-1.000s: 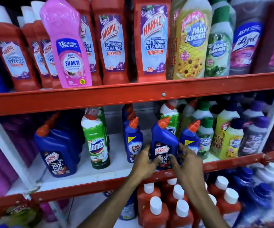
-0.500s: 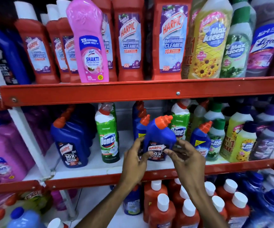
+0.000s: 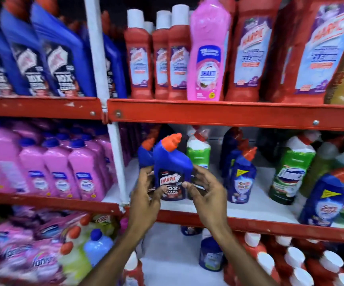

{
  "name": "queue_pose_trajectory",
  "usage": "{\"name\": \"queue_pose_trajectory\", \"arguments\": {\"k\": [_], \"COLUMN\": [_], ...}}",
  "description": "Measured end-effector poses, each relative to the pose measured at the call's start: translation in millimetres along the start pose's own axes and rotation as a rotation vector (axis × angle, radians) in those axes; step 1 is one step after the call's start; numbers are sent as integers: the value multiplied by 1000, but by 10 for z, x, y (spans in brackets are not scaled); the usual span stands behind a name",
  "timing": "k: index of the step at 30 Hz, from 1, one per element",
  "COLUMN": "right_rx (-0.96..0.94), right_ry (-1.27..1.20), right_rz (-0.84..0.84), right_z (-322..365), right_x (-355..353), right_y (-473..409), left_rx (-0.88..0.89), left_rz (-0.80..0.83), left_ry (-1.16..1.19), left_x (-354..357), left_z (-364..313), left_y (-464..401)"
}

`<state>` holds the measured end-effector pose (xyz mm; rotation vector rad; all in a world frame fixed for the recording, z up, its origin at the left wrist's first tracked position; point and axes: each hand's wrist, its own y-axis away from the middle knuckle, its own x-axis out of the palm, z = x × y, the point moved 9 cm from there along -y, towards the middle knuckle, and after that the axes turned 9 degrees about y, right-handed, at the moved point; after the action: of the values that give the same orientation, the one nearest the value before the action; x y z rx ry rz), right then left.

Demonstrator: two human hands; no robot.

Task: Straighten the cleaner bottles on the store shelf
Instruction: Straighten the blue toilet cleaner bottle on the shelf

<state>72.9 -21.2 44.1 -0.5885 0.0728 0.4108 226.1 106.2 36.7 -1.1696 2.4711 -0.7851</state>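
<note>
Blue plastic, orange angled cap: the Harpic bottle (image 3: pixel 172 170) sits between both hands at the left end of the middle shelf (image 3: pixel 249 207), label facing out, base low over the white shelf board; whether it has touched down cannot be told, since fingers cover the bottom edge. Left hand (image 3: pixel 145 188) wraps the bottle's left side, fingers curled round the label. Right hand (image 3: pixel 203 184) grips the right side, thumb pressed on the label front, other fingers behind. Another blue bottle (image 3: pixel 145 153) stands just behind and to the left, nearly touching it. A green-and-white Domex bottle (image 3: pixel 199 149) stands close behind on the right. Further right, a small row of blue Sani Fresh bottles (image 3: pixel 241 178), well apart from the held one. White upright post (image 3: pixel 116 157) close on the left. Judgement: the bottle is being set into place beside its twin. Risks from here: the top-heavy neck leans, so letting go before the base is flat could tip it forward over the red shelf lip (image 3: pixel 259 226) onto the red bottles (image 3: pixel 270 259) below. Pushing it back too hard could knock the blue neighbour or the Domex over, and the row behind might follow. Smooth plastic may slip if the grip loosens unevenly. The view is blurred at its left edge, so spacing there is uncertain.
</note>
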Motion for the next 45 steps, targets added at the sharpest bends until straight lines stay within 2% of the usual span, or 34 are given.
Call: {"name": "queue_pose_trajectory", "arguments": {"k": [4, 9, 16, 26, 30, 34, 38, 41, 45], "right_rx": [-1, 15, 64, 48, -12, -150, -278, -331, -299], "right_ry": [4, 72, 154, 200, 269, 448, 680, 872, 1052], "right_rz": [32, 45, 53, 79, 56, -55, -144, -197, -232], "right_z": [29, -63, -219, -259, -191, -7, 72, 9, -204], "right_x": [471, 749, 843, 831, 627, 191, -287, -696, -1308], "right_y": [-12, -5, 40, 77, 142, 221, 301, 379, 471], "left_rx": [-47, -98, -139, -135, -24, 283, 508, 540, 542], "left_rz": [-21, -4, 53, -10, -100, -185, -41, 121, 304], "left_ry": [-19, -10, -46, -158, -217, -348, -572, -615, -610], "left_x": [-372, -510, -512, -506, -505, -280, 329, 902, 1666], "left_z": [201, 414, 689, 668, 398, -167, -454, -513, -513], "left_y": [-109, -165, -180, -67, 35, 192, 297, 400, 569]}}
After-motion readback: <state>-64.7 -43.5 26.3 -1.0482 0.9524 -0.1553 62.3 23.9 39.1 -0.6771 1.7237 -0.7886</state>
